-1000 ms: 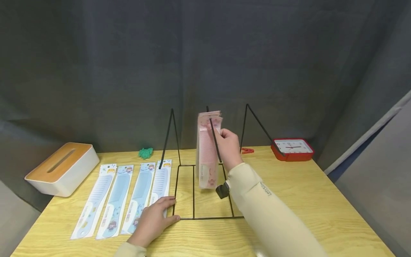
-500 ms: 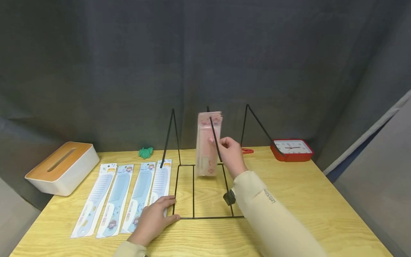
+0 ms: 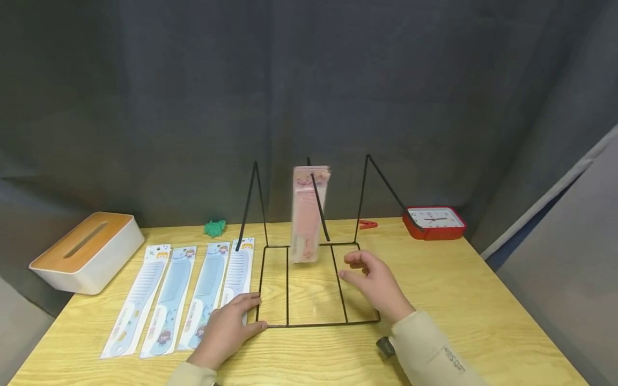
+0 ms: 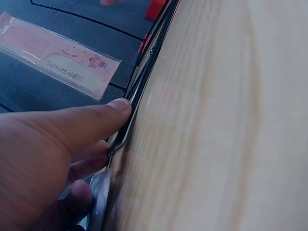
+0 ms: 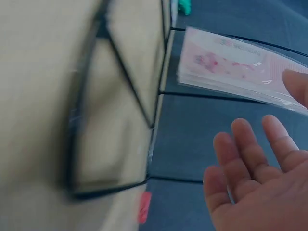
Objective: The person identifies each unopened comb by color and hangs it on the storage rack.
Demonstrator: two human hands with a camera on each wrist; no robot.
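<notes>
Right hand [image 3: 374,281] hovers low over the table [image 3: 483,300], just above the right part of the black wire rack [image 3: 309,324] base, forearm coming in from lower right in a cream sleeve [image 3: 434,354]. Fingers loosely spread and relaxed, palm facing left, holding nothing; right wrist view shows the fingers [image 5: 250,154] straight-ish and apart, empty palm. Pink comb packs [image 3: 309,214] hang on the rack's middle prong, up and left of the right hand, just beyond its fingertips, not touching. Left hand [image 3: 227,332] lies flat on the table at the rack's front left corner, fingers extended, thumb against the base wire; left wrist view shows a fingertip [image 4: 115,108] touching the wire edge. It also rests on the lower end of the nearest blue comb pack [image 3: 236,273]. Three more blue comb packs [image 3: 169,300] lie in a row further left of the left hand. Hands well apart, the rack base between them
</notes>
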